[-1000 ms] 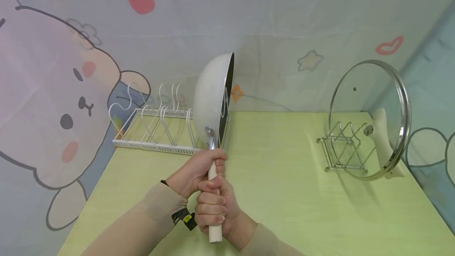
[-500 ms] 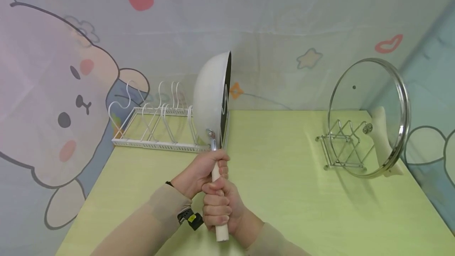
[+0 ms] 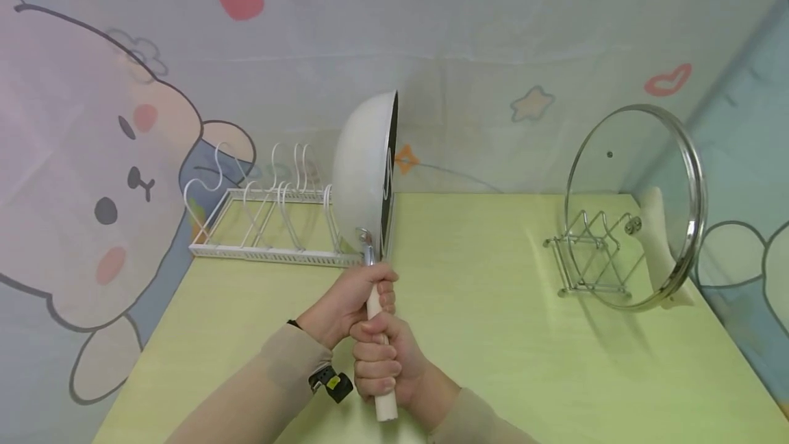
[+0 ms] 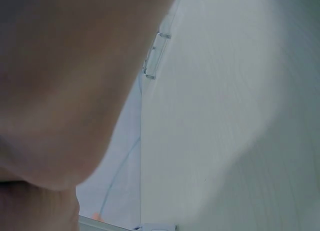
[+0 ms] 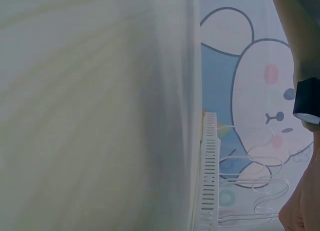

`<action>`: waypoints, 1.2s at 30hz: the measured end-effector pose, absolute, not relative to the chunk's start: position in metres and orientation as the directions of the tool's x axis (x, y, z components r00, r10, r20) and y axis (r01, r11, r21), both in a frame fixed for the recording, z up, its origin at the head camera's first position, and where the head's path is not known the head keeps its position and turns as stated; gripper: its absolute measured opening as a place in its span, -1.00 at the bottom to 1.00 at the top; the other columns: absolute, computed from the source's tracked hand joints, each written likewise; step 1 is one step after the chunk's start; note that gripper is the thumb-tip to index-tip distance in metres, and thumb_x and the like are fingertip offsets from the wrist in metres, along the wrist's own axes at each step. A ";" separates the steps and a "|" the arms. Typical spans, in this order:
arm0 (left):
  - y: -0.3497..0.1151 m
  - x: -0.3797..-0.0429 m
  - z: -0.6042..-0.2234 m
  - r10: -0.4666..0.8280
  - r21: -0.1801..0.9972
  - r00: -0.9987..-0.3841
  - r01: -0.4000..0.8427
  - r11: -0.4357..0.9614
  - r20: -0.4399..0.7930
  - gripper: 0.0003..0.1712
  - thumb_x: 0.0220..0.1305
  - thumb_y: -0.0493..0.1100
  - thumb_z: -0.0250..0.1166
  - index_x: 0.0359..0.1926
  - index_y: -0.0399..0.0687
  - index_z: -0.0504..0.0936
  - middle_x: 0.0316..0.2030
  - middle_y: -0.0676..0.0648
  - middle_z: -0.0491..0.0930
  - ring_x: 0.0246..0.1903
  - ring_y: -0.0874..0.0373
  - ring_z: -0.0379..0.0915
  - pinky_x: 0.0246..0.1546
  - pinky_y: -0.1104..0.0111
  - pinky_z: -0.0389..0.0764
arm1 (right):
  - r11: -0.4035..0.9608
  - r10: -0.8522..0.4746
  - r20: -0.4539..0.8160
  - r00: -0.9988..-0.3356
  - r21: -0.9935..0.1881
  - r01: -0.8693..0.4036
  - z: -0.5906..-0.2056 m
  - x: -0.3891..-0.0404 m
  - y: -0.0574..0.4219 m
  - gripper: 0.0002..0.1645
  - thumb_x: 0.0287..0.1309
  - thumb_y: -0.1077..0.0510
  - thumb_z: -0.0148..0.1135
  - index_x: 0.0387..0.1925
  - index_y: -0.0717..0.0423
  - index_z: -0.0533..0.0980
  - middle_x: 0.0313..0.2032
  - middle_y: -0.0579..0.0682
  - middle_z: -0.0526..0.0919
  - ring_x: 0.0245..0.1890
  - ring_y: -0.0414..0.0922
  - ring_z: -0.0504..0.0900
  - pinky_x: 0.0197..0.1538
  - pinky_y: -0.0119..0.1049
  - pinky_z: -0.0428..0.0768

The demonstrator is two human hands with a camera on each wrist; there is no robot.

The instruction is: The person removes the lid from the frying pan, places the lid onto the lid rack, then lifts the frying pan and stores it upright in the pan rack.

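Observation:
A white frying pan (image 3: 362, 163) with a dark inside stands on its edge in the head view, its open side facing right. It is at the right end of a white wire rack (image 3: 271, 252); whether its rim rests between the wires is hidden. My left hand (image 3: 354, 297) grips the cream handle (image 3: 386, 406) close to the pan's metal joint. Just below, touching it, my right hand (image 3: 385, 358) wraps its fingers round the same handle, whose end sticks out beneath. In the left wrist view my left hand (image 4: 65, 101) fills the left side, blurred.
At the right, a glass lid (image 3: 635, 207) with a steel rim and cream handle stands upright in a small metal wire stand (image 3: 594, 286). Behind the light green table (image 3: 493, 362) hangs a printed cloth (image 3: 468, 33). A black strap device (image 3: 333, 382) is on the left wrist.
The handle's lower end and both hands have shifted slightly right over the second, mostly in its first half. The pan has stayed nearly in place. Both grips are unchanged.

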State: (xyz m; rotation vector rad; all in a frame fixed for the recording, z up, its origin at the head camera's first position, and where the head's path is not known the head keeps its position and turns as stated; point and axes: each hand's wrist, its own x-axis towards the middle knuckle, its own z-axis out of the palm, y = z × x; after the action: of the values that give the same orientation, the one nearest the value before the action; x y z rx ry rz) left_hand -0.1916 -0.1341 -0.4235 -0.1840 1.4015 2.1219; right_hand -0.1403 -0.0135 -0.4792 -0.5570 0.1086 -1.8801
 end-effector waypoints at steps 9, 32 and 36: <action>-0.136 -0.192 -0.429 0.395 0.807 -0.826 -0.523 -0.274 -0.402 -0.71 0.43 -0.32 0.08 -0.44 0.01 0.26 -0.70 0.18 0.29 -0.69 0.32 0.25 -0.60 0.52 0.35 | -0.379 -0.915 0.291 -0.278 -0.386 0.841 -0.481 -0.141 -0.013 -0.52 0.41 -0.03 0.08 -0.59 -0.15 0.11 -0.78 -0.31 0.09 -0.81 -0.39 0.13 -0.67 -0.55 0.11; -0.134 -0.194 -0.433 0.440 0.767 -0.807 -0.552 -0.328 -0.393 -0.58 0.58 -0.18 0.09 -0.52 0.06 0.25 -0.69 0.16 0.24 -0.69 0.31 0.24 -0.55 0.51 0.35 | -0.081 -0.764 -0.380 -0.521 -0.745 0.662 -0.451 -0.141 0.000 -0.64 0.41 -0.08 0.06 -0.49 -0.06 0.27 -0.65 -0.23 0.28 -0.70 -0.30 0.34 -0.49 -0.40 0.43; -0.136 -0.193 -0.437 0.469 0.740 -0.804 -0.557 -0.378 -0.365 -0.58 0.60 -0.17 0.07 -0.51 0.08 0.24 -0.70 0.17 0.24 -0.70 0.32 0.26 -0.56 0.52 0.36 | -0.036 -0.736 -0.407 -0.541 -0.775 0.631 -0.451 -0.141 -0.002 -0.65 0.36 -0.09 0.11 -0.49 -0.06 0.30 -0.62 -0.20 0.32 -0.66 -0.25 0.37 -0.45 -0.33 0.49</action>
State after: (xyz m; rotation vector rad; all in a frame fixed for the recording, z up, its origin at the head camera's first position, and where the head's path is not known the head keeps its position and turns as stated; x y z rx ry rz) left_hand -0.1933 -0.1359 -0.4367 -0.1246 1.2261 2.1894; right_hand -0.1411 -0.0019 -0.4506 -0.1266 1.2353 -1.7543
